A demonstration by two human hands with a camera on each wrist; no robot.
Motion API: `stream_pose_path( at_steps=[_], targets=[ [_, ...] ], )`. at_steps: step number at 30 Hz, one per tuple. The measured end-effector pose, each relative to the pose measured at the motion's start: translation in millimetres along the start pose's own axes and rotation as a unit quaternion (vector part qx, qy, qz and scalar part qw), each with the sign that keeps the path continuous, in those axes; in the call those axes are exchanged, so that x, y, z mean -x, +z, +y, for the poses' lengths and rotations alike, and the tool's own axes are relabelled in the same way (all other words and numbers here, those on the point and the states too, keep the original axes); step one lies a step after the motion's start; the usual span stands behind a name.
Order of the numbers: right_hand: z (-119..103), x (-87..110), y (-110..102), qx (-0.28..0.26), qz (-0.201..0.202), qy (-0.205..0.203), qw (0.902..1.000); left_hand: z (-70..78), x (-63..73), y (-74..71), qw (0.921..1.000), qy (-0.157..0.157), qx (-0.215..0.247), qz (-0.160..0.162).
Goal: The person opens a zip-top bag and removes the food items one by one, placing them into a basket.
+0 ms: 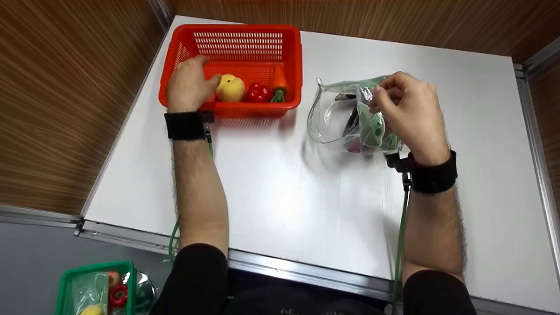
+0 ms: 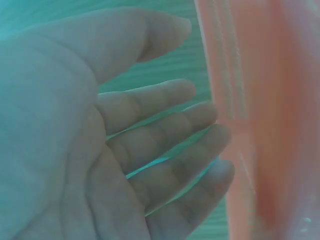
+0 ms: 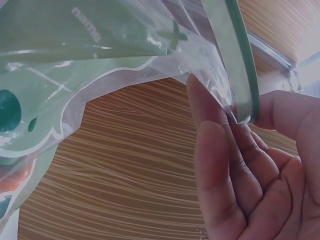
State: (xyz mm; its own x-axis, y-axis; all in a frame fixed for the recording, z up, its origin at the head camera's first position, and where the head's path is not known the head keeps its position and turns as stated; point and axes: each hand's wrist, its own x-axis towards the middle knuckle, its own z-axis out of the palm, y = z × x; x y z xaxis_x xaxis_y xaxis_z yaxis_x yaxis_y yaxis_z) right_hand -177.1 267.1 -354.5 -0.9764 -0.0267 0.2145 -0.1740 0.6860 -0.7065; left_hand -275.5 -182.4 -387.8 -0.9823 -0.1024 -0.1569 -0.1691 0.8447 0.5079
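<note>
Apparently above the basket (image 1: pixel 256 106), the left hand (image 1: pixel 188 85) spreads empty; the right hand (image 1: pixel 413 114) pinches a bag (image 1: pixel 371 127).

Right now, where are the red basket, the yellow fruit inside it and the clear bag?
Red basket (image 1: pixel 251 106), head view, on the front rim.
Yellow fruit (image 1: pixel 230 90), head view, on its rounded side.
Clear bag (image 1: pixel 371 127), head view, green printed panel.

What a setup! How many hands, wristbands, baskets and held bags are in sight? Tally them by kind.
Hands: 2 (left hand, right hand)
Black wristbands: 2
Baskets: 2 (red basket, green basket)
Held bags: 1 (clear bag)
Total: 7
</note>
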Motion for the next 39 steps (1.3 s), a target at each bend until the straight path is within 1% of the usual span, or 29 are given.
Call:
stream_pose_path(
  at_steps=[3,6,8,13,18,22,26,29,33,39],
  targets=[
    [1,-0.1,0,0.001,0.002,-0.003,1.0000,15.6,5.9,2.9,0.9996,0.026,-0.002,0.010],
    [2,-0.1,0,0.003,0.004,-0.002,1.0000,31.9,12.8,7.4,0.9987,0.050,0.005,0.009],
    [2,-0.2,0,0.001,0.006,-0.001,1.0000,42.3,17.2,11.0,0.9974,0.071,0.008,0.009],
    [1,0.4,0,-0.005,0.009,0.001,0.9999,64.9,27.1,20.1,0.9904,0.138,0.008,0.006],
    [-1,0.6,-1,-0.006,0.010,0.003,0.9999,85.3,39.0,26.7,0.9822,0.187,0.009,-0.013],
    [-2,0.8,-2,-0.010,0.016,0.001,0.9998,103.3,46.5,35.3,0.9718,0.234,0.006,-0.029],
    [-3,1.2,-2,-0.017,0.023,-0.003,0.9996,118.1,50.4,50.1,0.9585,0.283,-0.004,-0.037],
    [-3,1.4,-3,-0.021,0.028,-0.008,0.9994,125.2,51.8,62.5,0.9480,0.316,-0.011,-0.040],
    [-3,1.3,-2,-0.027,0.031,-0.011,0.9991,132.4,52.8,78.0,0.9377,0.343,-0.018,-0.052],
    [-6,1.8,-1,-0.037,0.029,-0.010,0.9989,144.7,56.1,97.5,0.9251,0.370,-0.048,-0.073]
  ],
)
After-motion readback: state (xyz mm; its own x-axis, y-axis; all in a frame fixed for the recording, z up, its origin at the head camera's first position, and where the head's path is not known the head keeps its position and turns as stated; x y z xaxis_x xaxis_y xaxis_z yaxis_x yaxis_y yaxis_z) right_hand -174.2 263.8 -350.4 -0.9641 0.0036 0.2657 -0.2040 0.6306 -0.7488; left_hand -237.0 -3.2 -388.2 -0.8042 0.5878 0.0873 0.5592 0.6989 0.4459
